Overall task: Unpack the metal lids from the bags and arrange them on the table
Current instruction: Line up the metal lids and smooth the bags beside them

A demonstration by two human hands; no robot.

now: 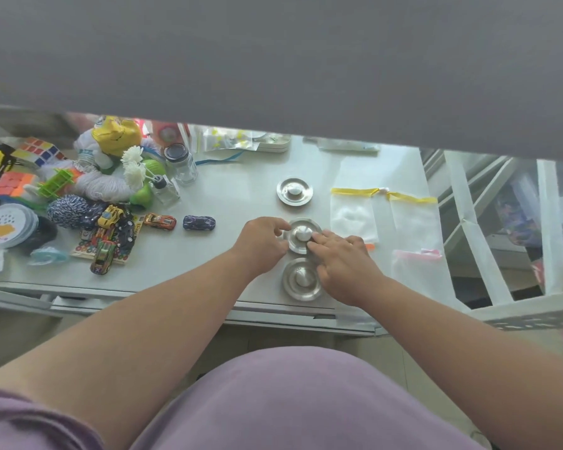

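Both my hands are on the middle lid (301,234), one of three metal lids lined up in a column on the pale tabletop (234,196). My left hand (263,241) holds its left rim with the fingers curled around the edge. My right hand (345,258) lies flatter, fingertips pressed on the lid's right side next to the white knob at its centre. So both hands are closed lightly against that lid, which sits flat on the tabletop.

The far lid (294,191) lies by itself, well apart from my hands, knob up. The near lid (301,280) sits close to the table's front edge, just beside the middle one, and my right wrist passes over its right side.

To the right of the lids lie flat clear bags: two with a yellow top strip (384,193) and, nearer to me, one with a pink strip (416,254). They look empty, though I cannot be sure.

The left part of the tabletop is crowded: toy cars (159,220), puzzle cubes (38,151), balls of yarn (67,209), a small glass jar with a dark lid (180,162) and white paper flowers (134,164). A grey blurred band covers the top of my view.
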